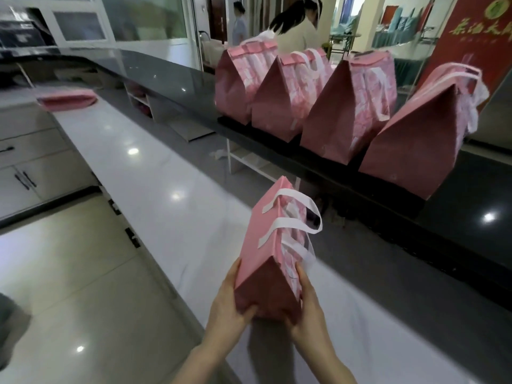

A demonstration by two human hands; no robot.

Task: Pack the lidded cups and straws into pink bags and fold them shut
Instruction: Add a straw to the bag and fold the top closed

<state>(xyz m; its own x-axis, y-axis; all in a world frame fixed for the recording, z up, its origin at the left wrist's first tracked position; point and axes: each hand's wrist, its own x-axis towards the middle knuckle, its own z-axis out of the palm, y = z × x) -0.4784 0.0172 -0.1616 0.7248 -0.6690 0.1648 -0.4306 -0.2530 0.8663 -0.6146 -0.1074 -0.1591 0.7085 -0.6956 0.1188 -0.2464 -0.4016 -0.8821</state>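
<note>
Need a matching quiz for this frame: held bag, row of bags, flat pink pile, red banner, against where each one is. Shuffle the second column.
Things
1. held pink bag
2. row of four pink bags
3. flat pink pile
4. red banner

Places
A. far left, at the far end of the white counter
B. top right, behind the bags
C. between the left hand and right hand, which grip its base
D. standing on the dark raised ledge

Pairs: 1-C, 2-D, 3-A, 4-B
</note>
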